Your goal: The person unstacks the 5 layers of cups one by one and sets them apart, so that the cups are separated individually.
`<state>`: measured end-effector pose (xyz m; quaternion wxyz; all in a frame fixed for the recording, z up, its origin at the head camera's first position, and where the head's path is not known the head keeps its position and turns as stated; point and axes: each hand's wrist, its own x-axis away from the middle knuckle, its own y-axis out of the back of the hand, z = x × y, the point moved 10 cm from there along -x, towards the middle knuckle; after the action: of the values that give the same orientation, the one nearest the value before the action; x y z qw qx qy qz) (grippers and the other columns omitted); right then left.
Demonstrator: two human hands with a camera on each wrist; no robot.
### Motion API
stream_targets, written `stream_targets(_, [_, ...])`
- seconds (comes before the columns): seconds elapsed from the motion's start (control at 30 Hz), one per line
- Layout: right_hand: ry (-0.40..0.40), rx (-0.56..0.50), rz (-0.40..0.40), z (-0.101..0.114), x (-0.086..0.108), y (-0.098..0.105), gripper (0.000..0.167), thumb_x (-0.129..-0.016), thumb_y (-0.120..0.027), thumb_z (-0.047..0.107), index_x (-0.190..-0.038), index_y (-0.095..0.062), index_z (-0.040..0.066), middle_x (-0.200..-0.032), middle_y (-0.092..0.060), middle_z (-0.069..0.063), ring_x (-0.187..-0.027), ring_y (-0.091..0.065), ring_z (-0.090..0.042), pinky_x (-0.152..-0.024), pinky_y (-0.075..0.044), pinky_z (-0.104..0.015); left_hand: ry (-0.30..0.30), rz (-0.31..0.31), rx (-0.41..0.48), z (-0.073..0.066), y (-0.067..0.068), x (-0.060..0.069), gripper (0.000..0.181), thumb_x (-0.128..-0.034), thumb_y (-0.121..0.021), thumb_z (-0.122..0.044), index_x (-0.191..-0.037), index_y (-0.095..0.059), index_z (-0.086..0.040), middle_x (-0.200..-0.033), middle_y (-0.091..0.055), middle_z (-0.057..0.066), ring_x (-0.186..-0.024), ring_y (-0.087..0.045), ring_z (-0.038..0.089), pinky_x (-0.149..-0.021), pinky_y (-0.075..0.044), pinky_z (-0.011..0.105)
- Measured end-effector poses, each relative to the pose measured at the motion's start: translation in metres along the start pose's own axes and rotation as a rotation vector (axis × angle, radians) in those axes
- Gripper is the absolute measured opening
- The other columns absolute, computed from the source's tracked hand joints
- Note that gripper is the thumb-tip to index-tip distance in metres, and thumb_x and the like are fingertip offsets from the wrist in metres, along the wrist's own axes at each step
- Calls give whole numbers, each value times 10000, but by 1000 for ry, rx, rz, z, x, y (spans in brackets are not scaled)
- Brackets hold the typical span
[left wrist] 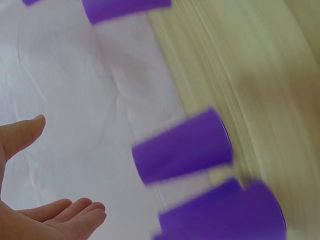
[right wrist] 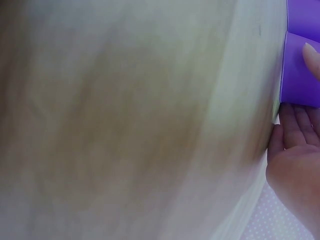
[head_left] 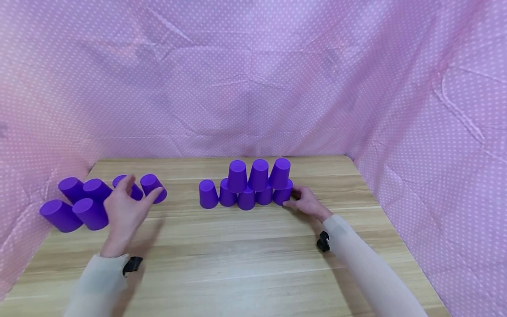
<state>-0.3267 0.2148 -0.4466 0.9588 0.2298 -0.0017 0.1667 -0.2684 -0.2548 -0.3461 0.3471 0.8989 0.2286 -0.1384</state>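
Note:
Upside-down purple cups form two rows at the back of the table; three of them, including the upper right cup (head_left: 279, 174), sit on the lower row. My right hand (head_left: 306, 202) is at the right end of that row, thumb and fingers on either side of the end cup (right wrist: 300, 70). In the head view my left hand (head_left: 126, 213) hovers over the left of the table, thumb spread wide from the fingers, holding nothing. Beyond it stand a purple cup (head_left: 153, 188) and another cup (head_left: 136, 192), partly hidden by the fingers.
Several more upside-down purple cups stand at the far left, among them a front cup (head_left: 61, 215). The wooden table (head_left: 237, 264) meets a pink dotted cloth (head_left: 253, 88) at the back and sides. A black band (head_left: 132, 265) is on the left wrist.

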Motion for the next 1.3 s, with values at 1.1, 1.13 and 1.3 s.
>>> stream_targets(1.1, [66, 28, -24, -25, -13, 0, 546, -803, -745, -4, -1301, -524, -40, -1253, -579, -184, -1191, -513, -318, -1045, -356, -434, -131, 332, 190, -107, -142, 19, 777, -698, -849, -404, -1296, -548, -9, -1255, -584, 158, -1099, -565, 330, -870, -493, 441])
stream_targets(1.13, [66, 19, -23, -23, -13, 0, 546, -800, -745, -14, -1298, -524, -47, -1254, -576, -194, -1192, -510, -332, -1046, -352, -444, -131, 337, 196, -108, -144, 19, 780, -697, -850, -404, -1296, -548, -6, -1253, -584, 159, -1086, -568, 325, -859, -498, 436])
stream_targets(1.3, [74, -14, -11, -15, -11, 0, 549, -795, -734, -51, -1291, -504, -100, -1254, -557, -252, -1199, -486, -396, -1046, -336, -494, -121, 371, 219, -112, -153, 20, 793, -695, -849, -411, -1301, -540, -2, -1258, -577, 167, -1094, -557, 308, -863, -497, 420])
